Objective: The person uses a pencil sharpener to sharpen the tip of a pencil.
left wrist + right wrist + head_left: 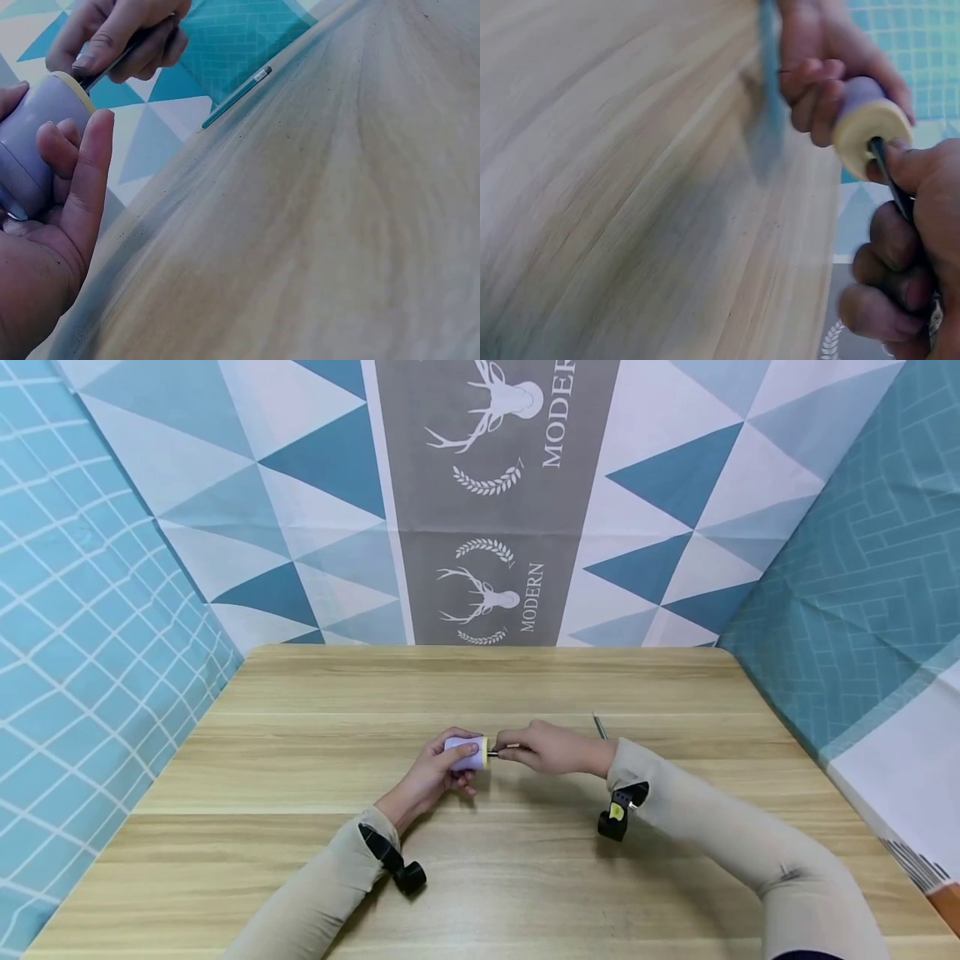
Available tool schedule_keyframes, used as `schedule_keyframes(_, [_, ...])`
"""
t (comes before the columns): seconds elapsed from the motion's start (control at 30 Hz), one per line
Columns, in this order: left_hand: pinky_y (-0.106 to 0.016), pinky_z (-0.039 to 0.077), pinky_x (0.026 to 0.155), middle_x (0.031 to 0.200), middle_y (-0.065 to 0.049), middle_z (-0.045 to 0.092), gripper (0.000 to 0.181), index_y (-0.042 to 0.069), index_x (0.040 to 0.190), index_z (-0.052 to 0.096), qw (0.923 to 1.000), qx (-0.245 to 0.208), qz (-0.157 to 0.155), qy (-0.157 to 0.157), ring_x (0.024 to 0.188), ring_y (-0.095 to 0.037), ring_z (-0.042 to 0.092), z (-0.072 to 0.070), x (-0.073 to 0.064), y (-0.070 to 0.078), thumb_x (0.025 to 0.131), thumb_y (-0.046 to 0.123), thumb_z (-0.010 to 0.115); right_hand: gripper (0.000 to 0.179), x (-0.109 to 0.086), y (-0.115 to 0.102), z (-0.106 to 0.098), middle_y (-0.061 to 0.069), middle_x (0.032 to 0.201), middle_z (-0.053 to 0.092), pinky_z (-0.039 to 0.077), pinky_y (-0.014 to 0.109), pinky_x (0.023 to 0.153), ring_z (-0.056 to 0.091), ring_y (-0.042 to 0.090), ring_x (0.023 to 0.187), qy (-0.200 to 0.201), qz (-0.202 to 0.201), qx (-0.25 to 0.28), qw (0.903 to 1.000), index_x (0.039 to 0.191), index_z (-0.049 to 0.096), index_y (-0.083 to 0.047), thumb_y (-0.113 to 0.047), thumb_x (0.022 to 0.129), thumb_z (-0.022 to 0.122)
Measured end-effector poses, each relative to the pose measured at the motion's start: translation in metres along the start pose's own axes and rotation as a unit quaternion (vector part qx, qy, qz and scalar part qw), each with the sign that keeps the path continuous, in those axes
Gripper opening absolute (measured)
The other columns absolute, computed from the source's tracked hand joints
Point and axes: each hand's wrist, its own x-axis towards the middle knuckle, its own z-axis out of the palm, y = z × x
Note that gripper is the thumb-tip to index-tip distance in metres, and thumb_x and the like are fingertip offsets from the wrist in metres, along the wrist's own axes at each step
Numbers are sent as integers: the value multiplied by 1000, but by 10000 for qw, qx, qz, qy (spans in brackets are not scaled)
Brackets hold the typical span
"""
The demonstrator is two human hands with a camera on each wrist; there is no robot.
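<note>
My left hand (pixel 431 777) grips a lilac cylindrical pencil sharpener (pixel 465 754) with a pale yellow end, held sideways above the table. From the right, my right hand (pixel 553 748) pinches a dark pencil (pixel 891 180). Its tip sits in the hole of the yellow end (pixel 851 146), so the point is hidden. In the left wrist view, the thumb and fingers wrap the sharpener's lilac body (pixel 37 142), with some fingers sticking out. Behind the right wrist, a green pencil (pixel 600 727) lies on the table.
The wooden table (pixel 300 877) spreads around both hands. Patterned cloths hang behind it, with a blue grid cloth (pixel 75 635) at left and a teal cloth (pixel 855 577) at right. A black camera (pixel 410 878) is strapped to the left wrist, another (pixel 612 825) to the right.
</note>
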Motion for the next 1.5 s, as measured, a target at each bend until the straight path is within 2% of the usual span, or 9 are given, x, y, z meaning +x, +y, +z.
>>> schedule_keyframes(0.13, [-31, 61, 54, 77, -7, 58, 20, 22, 104, 65, 9999, -66, -11, -101, 56, -11, 57, 0, -1, 0, 96, 7, 55, 20, 1, -2, -8, -4, 58, 41, 30, 21, 40, 32, 4, 45, -670, 1248, 1654, 9760, 107, 60, 0, -15, 106, 48])
schedule_keyframes(0.33, [-31, 62, 55, 75, -7, 58, 21, 22, 105, 65, 9997, -91, 32, -208, 55, -10, 57, 0, -2, -1, 96, 7, 54, 32, 3, 5, -12, -4, 49, 29, 18, 20, 33, 23, 7, 39, -1225, 2636, 3932, 8723, 120, 46, 10, -20, 107, 42])
schedule_keyframes(0.47, [-31, 62, 55, 74, -6, 58, 21, 23, 105, 65, 9998, -58, 66, -205, 55, -10, 56, 0, -1, -1, 96, 7, 54, 36, 3, 9, -12, -3, 48, 28, 17, 19, 32, 24, 6, 38, -1315, 2799, 4517, 8368, 124, 38, 13, -19, 108, 39])
schedule_keyframes(0.53, [-31, 61, 54, 74, -6, 58, 20, 23, 105, 66, 9998, -23, 65, -186, 55, -11, 56, 0, -1, -1, 96, 8, 55, 36, 3, 9, -12, -3, 48, 30, 19, 19, 32, 26, 6, 38, -1329, 2789, 4385, 8439, 125, 39, 12, -20, 108, 40])
schedule_keyframes(0.87, [-30, 60, 53, 72, -6, 58, 18, 22, 105, 66, 9999, 81, 11, -143, 56, -11, 57, 1, -1, 1, 95, 10, 58, 29, -9, -8, -21, 6, 73, 64, 50, 28, 50, 58, 19, 58, -516, 1991, 1143, 9719, 114, 66, -7, -28, 105, 49])
schedule_keyframes(1.0, [-30, 60, 53, 72, -6, 58, 18, 23, 104, 66, 10000, 39, 24, -66, 55, -11, 56, 1, -1, 1, 94, 10, 57, 28, -20, -15, -17, 0, 87, 68, 50, 26, 60, 56, 9, 67, 196, 1144, -508, 9919, 121, 66, -9, -27, 102, 56])
schedule_keyframes(1.17, [-30, 60, 52, 77, -7, 57, 18, 24, 104, 66, 10000, 21, 33, 69, 56, -11, 54, 0, -1, 0, 94, 11, 57, 26, -31, -10, 2, 0, 92, 67, 52, 25, 59, 57, 8, 69, 992, -122, -2072, 9732, 119, 65, -8, -20, 96, 66])
schedule_keyframes(1.33, [-29, 60, 52, 79, -7, 56, 20, 26, 101, 66, 10000, -4, -1, 84, 56, -11, 53, 1, -2, 0, 94, 10, 57, 17, -31, 3, 14, -1, 77, 56, 44, 18, 46, 49, 8, 58, 1687, -1386, -3468, 9122, 111, 64, -9, -20, 103, 55])
schedule_keyframes(1.5, [-29, 60, 53, 78, -7, 57, 19, 25, 101, 66, 10000, 35, 39, 7, 56, -11, 55, 2, -1, 1, 94, 9, 57, 38, -24, 8, 16, -2, 68, 50, 35, 18, 42, 41, 10, 53, 1730, -1900, -4431, 8589, 102, 60, -9, -18, 111, 23])
